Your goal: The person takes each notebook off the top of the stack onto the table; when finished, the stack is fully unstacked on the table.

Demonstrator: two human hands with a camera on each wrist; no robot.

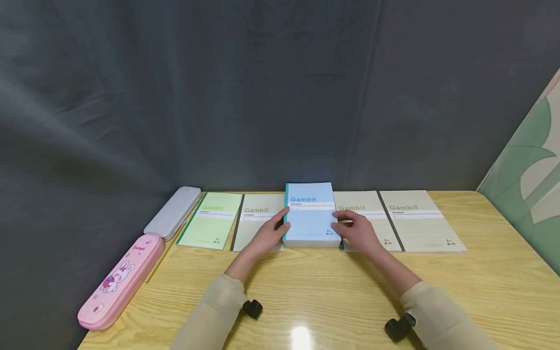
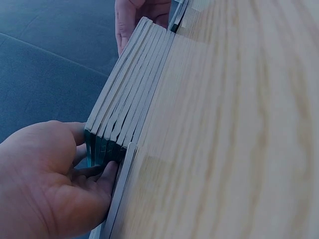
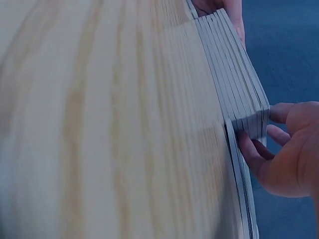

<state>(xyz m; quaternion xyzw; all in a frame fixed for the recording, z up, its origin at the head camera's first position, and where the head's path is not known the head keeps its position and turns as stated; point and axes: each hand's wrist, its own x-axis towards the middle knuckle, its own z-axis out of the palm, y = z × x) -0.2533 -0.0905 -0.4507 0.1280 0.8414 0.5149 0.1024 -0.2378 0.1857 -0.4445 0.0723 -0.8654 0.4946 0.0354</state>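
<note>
1. "Gambit": blue notebook [image 1: 310, 221], centre of the frame.
2. "Gambit": green notebook [image 1: 209, 226], left of centre.
3. "Gambit": three beige notebooks [image 1: 417, 228], either side of centre.
4. "Sweet": pink case [image 1: 122, 282], lower left.
5. Notebooks' finer print: too small to read.

My head camera faces forward and down over the table [image 1: 315, 287] from farther back; my left wrist camera [image 1: 252, 309] and right wrist camera [image 1: 395, 330] look from close and low, sharing the notebook stack [image 1: 310, 226], upper left of centre and upper right respectively.
</note>
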